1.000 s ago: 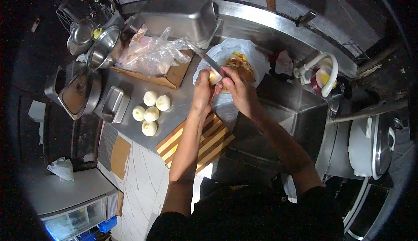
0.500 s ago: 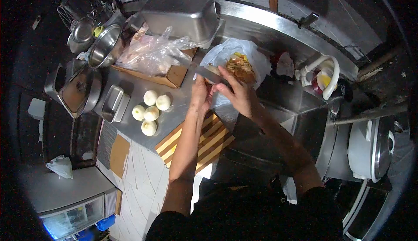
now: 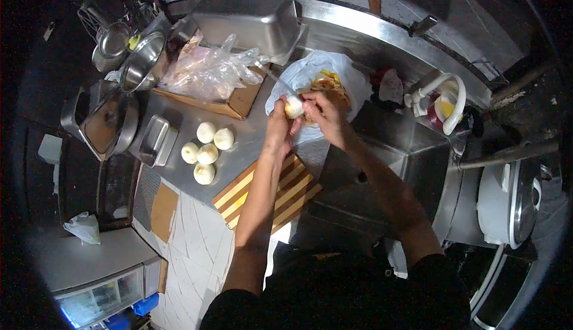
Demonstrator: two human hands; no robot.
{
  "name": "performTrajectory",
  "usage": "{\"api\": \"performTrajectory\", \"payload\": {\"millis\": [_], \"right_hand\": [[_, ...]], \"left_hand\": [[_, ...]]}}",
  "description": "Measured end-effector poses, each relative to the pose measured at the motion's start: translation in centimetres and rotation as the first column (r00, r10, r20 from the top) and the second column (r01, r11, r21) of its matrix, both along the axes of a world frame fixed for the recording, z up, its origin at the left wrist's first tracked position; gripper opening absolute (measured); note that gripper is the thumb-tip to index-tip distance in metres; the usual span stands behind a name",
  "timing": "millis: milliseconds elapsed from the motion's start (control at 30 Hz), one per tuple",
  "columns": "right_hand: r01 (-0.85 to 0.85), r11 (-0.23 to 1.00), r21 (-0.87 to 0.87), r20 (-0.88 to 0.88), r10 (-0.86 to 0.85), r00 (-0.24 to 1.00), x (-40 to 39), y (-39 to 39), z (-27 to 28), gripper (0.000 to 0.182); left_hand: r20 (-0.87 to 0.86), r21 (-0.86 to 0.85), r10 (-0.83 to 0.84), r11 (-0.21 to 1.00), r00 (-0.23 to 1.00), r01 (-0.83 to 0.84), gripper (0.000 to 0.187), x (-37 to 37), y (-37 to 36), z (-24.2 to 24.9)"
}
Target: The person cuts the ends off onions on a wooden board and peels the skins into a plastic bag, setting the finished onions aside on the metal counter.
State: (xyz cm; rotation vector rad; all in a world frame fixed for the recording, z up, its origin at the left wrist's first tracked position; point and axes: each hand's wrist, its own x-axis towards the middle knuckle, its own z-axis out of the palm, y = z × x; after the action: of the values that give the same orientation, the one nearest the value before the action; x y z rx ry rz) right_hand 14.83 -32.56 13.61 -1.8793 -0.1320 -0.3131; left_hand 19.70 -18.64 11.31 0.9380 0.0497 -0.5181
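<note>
My left hand is closed round a pale, partly peeled onion. In my right hand is a knife, its blade pointing to the upper left past the onion; the handle is hidden by my fingers. Both hands meet over the near edge of a white plastic bag that contains brown onion skins. Several peeled white onions sit grouped on the steel counter, left of my left forearm. Under that forearm lies a striped wooden cutting board.
A cardboard box with clear plastic bags stands behind the onions, beside an upturned steel pan. A small steel tray is at left. The sink and white hose lie right.
The knife has turned from lying flat across the onion to pointing up and left, uncovering more of the onion. My right hand has shifted slightly, its fingers now drawn in beside the onion.
</note>
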Motion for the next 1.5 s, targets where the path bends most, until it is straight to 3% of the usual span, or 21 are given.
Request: {"api": "performTrajectory", "payload": {"millis": [67, 100, 133, 200, 333, 400, 533, 600, 633, 700, 833, 900, 933, 1000, 1033, 1133, 1267, 1367, 1433, 1467, 1500], "right_hand": [[-0.004, 0.981, 0.193, -0.172, 0.038, 0.984, 1.4, -1.3, -2.0, 0.032], [0.113, 0.983, 0.145, -0.155, -0.091, 0.984, 1.5, -1.4, -1.3, 0.029], [0.113, 0.983, 0.144, -0.156, -0.09, 0.984, 1.9, -2.0, -2.0, 0.029], [0.148, 0.983, -0.109, 0.002, -0.149, 0.989, 3.2, -3.4, -3.9, 0.028], [0.183, 0.982, -0.046, 0.018, -0.182, 0.983, 4.2, -3.7, -4.9, 0.028], [0.201, 0.979, -0.04, -0.003, -0.202, 0.979, 4.0, -3.6, -4.4, 0.028], [0.215, 0.976, -0.034, -0.028, -0.216, 0.976, 3.7, -3.3, -3.7, 0.028], [0.238, 0.946, -0.222, 0.025, -0.238, 0.971, 3.4, -3.6, -3.6, 0.029], [0.236, 0.946, -0.221, 0.025, -0.237, 0.971, 3.3, -3.6, -3.5, 0.029], [0.319, 0.869, -0.378, 0.049, -0.325, 0.944, 2.5, -3.7, -3.0, 0.03], [0.286, 0.913, -0.291, -0.006, -0.301, 0.954, 1.1, -2.9, -1.4, 0.036], [0.259, 0.869, -0.421, 0.209, -0.185, 0.96, 0.9, -2.3, -1.3, 0.042], [0.26, 0.869, -0.421, 0.208, -0.186, 0.96, 0.8, -2.0, -1.3, 0.042], [0.221, 0.871, -0.439, 0.399, -0.032, 0.916, 0.4, -1.2, -1.2, 0.051], [0.202, 0.878, -0.435, 0.35, -0.042, 0.936, 0.1, -0.8, -1.0, 0.055], [0.166, 0.918, -0.36, 0.322, -0.045, 0.946, 0.1, -0.4, -1.1, 0.053], [0.127, 0.939, -0.319, 0.229, -0.054, 0.972, -0.1, -0.2, -0.7, 0.049], [0.147, 0.908, -0.392, 0.23, -0.058, 0.971, 0.3, -0.5, -0.3, 0.042], [-0.028, 0.993, 0.113, -0.148, 0.044, 0.988, 0.2, -0.3, 0.6, 0.04], [-0.029, 0.993, 0.114, -0.148, 0.046, 0.988, 0.5, -0.8, 0.0, 0.04], [-0.043, 0.998, -0.056, 0.009, 0.043, 0.999, 1.1, -1.8, -1.4, 0.031]], "left_hand": [[-0.126, -0.106, -0.04, 0.994, 0.991, 0.027, 0.035, 0.9, 0.7, -1.0], [-0.108, -0.219, -0.01, 0.976, 0.994, -0.014, 0.035, 0.6, 0.6, -0.6], [-0.108, -0.219, -0.01, 0.976, 0.994, -0.014, 0.035, 0.6, 0.6, -0.5], [-0.067, -0.287, -0.127, 0.952, 0.99, 0.103, 0.036, 0.7, 0.8, 0.0], [-0.042, -0.314, -0.161, 0.939, 0.986, 0.14, 0.036, 0.6, 1.0, -0.4], [-0.134, -0.392, -0.202, 0.91, 0.97, 0.135, 0.037, 0.9, 0.9, -1.4], [-0.072, -0.491, -0.274, 0.847, 0.959, 0.205, 0.037, 1.2, 0.6, -1.8], [-0.106, -0.56, -0.246, 0.815, 0.963, 0.147, 0.031, 1.3, 0.3, -1.6], [-0.106, -0.56, -0.245, 0.816, 0.964, 0.145, 0.031, 1.6, 0.3, -1.9], [-0.129, -0.384, -0.17, 0.917, 0.977, 0.109, 0.031, 2.2, 0.3, -2.4], [-0.18, -0.179, -0.075, 0.983, 0.981, 0.042, 0.036, 1.8, -0.4, -0.5], [-0.219, 0.008, 0.021, 1.0, 0.976, -0.019, 0.04, 1.7, -1.0, 0.1], [-0.219, 0.008, 0.02, 1.0, 0.975, -0.019, 0.04, 1.7, -1.5, 0.1], [-0.202, 0.052, 0.144, 0.989, 0.969, -0.136, 0.039, 1.5, -2.3, 0.2], [-0.198, 0.061, 0.125, 0.992, 0.972, -0.115, 0.032, 0.8, -2.2, 2.4], [-0.207, 0.101, 0.099, 0.992, 0.973, -0.079, 0.029, 1.0, -2.1, 2.4], [-0.09, 0.116, 0.102, 0.989, 0.991, -0.091, 0.03, 1.0, -1.9, 0.3], [-0.058, 0.123, 0.0, 0.992, 0.998, 0.007, 0.033, 1.4, -1.6, -0.7], [-0.068, 0.06, -0.017, 0.998, 0.998, 0.021, 0.037, 1.2, -1.4, -0.5], [-0.068, 0.06, -0.016, 0.998, 0.998, 0.02, 0.037, 1.4, -1.3, -0.7], [-0.091, -0.007, -0.053, 0.999, 0.994, 0.053, 0.037, 1.7, -1.0, -1.3]]}}
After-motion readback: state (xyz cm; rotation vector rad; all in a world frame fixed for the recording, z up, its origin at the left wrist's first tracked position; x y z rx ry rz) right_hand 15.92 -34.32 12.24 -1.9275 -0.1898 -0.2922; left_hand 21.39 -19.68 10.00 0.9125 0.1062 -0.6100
